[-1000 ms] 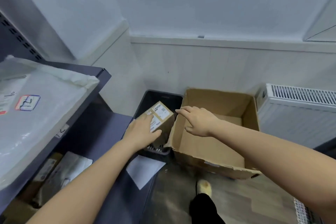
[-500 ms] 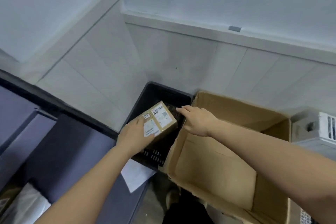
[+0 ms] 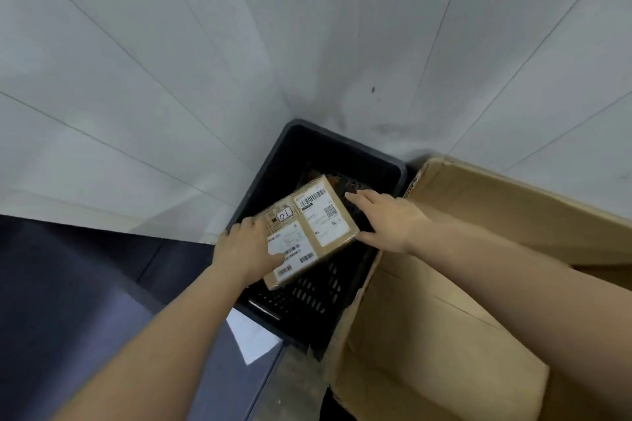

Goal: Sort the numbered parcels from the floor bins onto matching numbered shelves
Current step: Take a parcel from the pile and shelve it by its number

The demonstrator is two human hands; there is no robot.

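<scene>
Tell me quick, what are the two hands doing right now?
Left hand: holding the small parcel by its near-left end.
Right hand: open, fingers straight, thumb against the parcel's right edge.

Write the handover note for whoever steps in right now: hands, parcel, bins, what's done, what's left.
Left hand: grips the parcel at its left end, thumb on the label.
Right hand: fingers straight, at the parcel's right edge; contact unclear.
Parcel: small brown box, marked "01" or "10", held above the black crate.
Cardboard box: open, to the crate's right.
Done: parcel picked up.
Left: confirm its number and place it on the matching shelf, not in view now.
</scene>
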